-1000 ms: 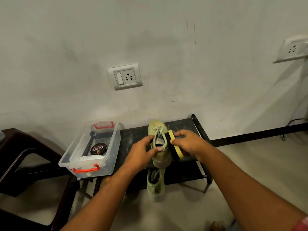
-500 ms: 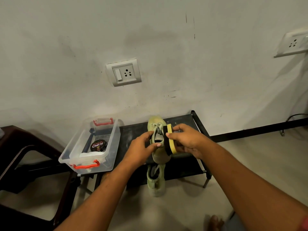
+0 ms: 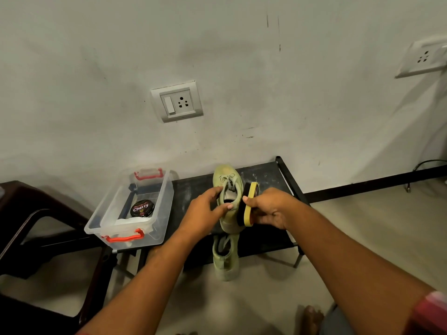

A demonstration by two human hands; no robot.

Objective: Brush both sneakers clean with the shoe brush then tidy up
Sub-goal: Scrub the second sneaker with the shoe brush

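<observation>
The left hand grips a pale green lace-up canvas sneaker by its collar. The fingers are curled over the left side and the thumb tip lies at the shoe's opening. The sneaker is held up over a low black desk with its toe pointing away from the person, towards the wall.

Just to the right of that hand, the right hand clasps a shoe brush with a yellow back and black bristles. Its thumb presses on the yellow edge and its fingers are folded round the far side. The brush stands on edge, and its bristles touch the sneaker's right flank near the heel.

Below both hands, nearer the person, lies a second pale green sneaker, heel towards the camera (whether it rests on the floor or on the desk's near edge cannot be told).

Well to the left of the left hand, at the desk's end, sits a clear plastic storage box with red handles. Inside it is a round black polish tin lettered "Cherry". Further left stands a dark brown plastic chair.

Above the hands, a white wall socket with a switch is set in the grey wall. A second white socket plate is high up to the right of the right hand.
</observation>
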